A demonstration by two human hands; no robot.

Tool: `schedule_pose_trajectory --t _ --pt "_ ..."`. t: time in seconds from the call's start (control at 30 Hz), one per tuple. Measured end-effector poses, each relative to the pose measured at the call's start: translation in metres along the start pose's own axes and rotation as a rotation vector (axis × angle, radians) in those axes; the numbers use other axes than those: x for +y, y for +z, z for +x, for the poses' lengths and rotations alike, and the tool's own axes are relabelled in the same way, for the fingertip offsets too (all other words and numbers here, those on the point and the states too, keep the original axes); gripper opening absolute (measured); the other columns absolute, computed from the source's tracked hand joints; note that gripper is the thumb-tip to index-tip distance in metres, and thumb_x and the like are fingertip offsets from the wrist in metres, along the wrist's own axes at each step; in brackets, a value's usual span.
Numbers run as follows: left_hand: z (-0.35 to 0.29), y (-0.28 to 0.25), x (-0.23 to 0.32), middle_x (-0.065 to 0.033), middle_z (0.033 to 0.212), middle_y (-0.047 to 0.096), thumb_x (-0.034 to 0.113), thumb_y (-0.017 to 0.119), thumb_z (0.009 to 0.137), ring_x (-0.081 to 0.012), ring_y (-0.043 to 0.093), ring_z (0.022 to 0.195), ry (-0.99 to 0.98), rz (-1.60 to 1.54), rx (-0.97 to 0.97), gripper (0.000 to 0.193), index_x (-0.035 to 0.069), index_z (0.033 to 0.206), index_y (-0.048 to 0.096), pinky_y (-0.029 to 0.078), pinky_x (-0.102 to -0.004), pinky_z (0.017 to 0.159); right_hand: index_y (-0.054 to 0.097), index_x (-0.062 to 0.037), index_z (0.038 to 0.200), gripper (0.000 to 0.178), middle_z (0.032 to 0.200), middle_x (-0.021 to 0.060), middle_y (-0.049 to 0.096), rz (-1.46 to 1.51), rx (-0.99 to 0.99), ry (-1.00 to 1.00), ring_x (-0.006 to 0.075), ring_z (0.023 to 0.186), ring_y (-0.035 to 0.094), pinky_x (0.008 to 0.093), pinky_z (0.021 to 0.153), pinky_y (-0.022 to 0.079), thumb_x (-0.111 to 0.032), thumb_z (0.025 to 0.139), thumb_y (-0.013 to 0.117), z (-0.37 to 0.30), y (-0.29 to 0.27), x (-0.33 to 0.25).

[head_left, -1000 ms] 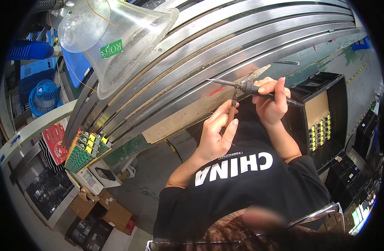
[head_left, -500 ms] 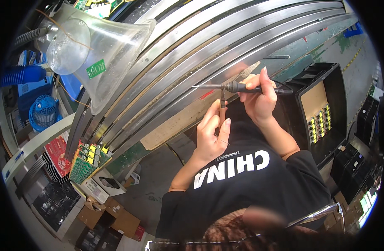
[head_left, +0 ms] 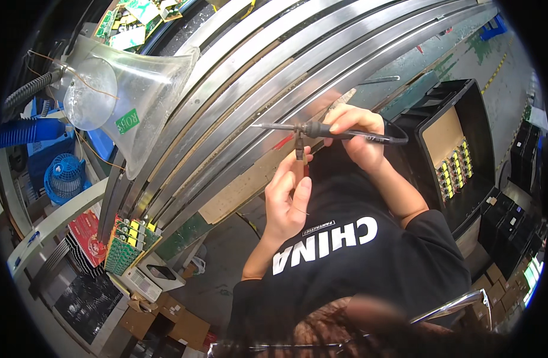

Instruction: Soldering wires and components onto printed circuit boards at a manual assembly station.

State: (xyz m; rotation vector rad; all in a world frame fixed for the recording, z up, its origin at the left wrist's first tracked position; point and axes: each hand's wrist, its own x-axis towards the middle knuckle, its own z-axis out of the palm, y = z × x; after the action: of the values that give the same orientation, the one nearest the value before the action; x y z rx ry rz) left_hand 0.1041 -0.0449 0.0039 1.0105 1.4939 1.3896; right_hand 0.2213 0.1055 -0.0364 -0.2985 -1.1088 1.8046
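Observation:
My right hand [head_left: 363, 134] is closed around the handle of a soldering iron [head_left: 317, 129], held level with its metal tip pointing left. A cord loops from the handle's right end. My left hand [head_left: 287, 200] grips a pair of pliers [head_left: 299, 161] with orange-red handles, jaws upward. Those jaws meet the iron's metal barrel just left of its dark collar; whether they clamp it is too small to tell. A thin wire end sticks out near my left thumb. Both hands are above the near edge of the metal rails [head_left: 244, 119].
On the left hangs a clear plastic fume hood [head_left: 148, 89] beside a blue fan [head_left: 66, 176]. Green circuit boards [head_left: 128, 244] with yellow parts stand at the rails' left end. At right, a black bin [head_left: 465, 119] holds more boards. Cardboard boxes [head_left: 187, 328] lie lower left.
Both hands, with the iron and pliers, have shifted slightly left in the picture. The iron now tilts a little, its handle end lower. The view has moved slightly too.

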Motion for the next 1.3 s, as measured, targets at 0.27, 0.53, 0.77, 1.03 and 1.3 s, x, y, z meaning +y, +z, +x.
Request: schedule_pose_trajectory --t 0.27,0.53,0.77,1.03,1.3 --pt "0.004 -0.011 0.003 -0.0236 0.140 0.053 0.007 0.056 0.094 -0.0338 0.057 0.120 -0.084 -0.270 -0.032 0.021 -0.002 0.076 0.050 0.043 -0.0385 0.101 0.068 -0.0001 0.096 0.031 0.094 0.0147 0.069 -0.439 -0.267 -0.132 0.0225 0.071 0.063 0.0288 0.065 0.050 0.009 0.068 0.077 0.013 -0.002 -0.019" --pt "0.006 -0.021 -0.002 -0.0236 0.141 0.053 0.006 0.055 0.094 -0.0321 0.058 0.117 -0.026 -0.286 -0.078 0.018 -0.003 0.078 0.051 0.043 -0.0367 0.099 0.065 0.0005 0.099 0.028 0.092 0.0178 0.067 -0.461 -0.239 -0.175 0.0244 0.071 0.061 0.0320 0.066 0.050 0.007 0.073 0.069 0.011 0.000 -0.023" --pt "-0.007 -0.062 0.000 -0.0224 0.128 0.063 0.004 0.054 0.090 -0.0279 0.063 0.087 0.113 -0.129 -0.168 0.013 -0.005 0.081 0.054 0.048 -0.0314 0.081 0.066 0.0033 0.105 0.026 0.091 0.0167 0.068 -0.361 -0.001 -0.174 0.0215 0.072 0.061 0.0289 0.069 0.050 0.002 0.079 0.063 0.019 -0.017 -0.029" --pt "0.011 -0.108 0.103 -0.0094 0.076 0.062 0.006 0.052 0.089 -0.0196 0.047 0.061 0.482 0.162 0.147 0.018 -0.005 0.076 0.057 0.039 -0.0293 0.057 0.064 0.0041 0.113 0.030 0.087 0.0151 0.066 -0.404 0.124 -0.195 0.0207 0.072 0.061 0.0288 0.069 0.049 -0.005 0.085 0.057 0.044 -0.023 -0.040" --pt "0.062 -0.149 0.158 -0.0023 0.064 0.051 0.021 0.054 0.100 -0.0124 0.037 0.057 0.275 0.490 0.345 0.037 0.000 0.070 0.056 0.032 -0.0271 0.056 0.063 0.0049 0.113 0.029 0.086 0.0137 0.063 -0.372 0.127 -0.274 0.0213 0.074 0.057 0.0298 0.071 0.047 -0.010 0.090 0.054 0.063 -0.021 -0.040"
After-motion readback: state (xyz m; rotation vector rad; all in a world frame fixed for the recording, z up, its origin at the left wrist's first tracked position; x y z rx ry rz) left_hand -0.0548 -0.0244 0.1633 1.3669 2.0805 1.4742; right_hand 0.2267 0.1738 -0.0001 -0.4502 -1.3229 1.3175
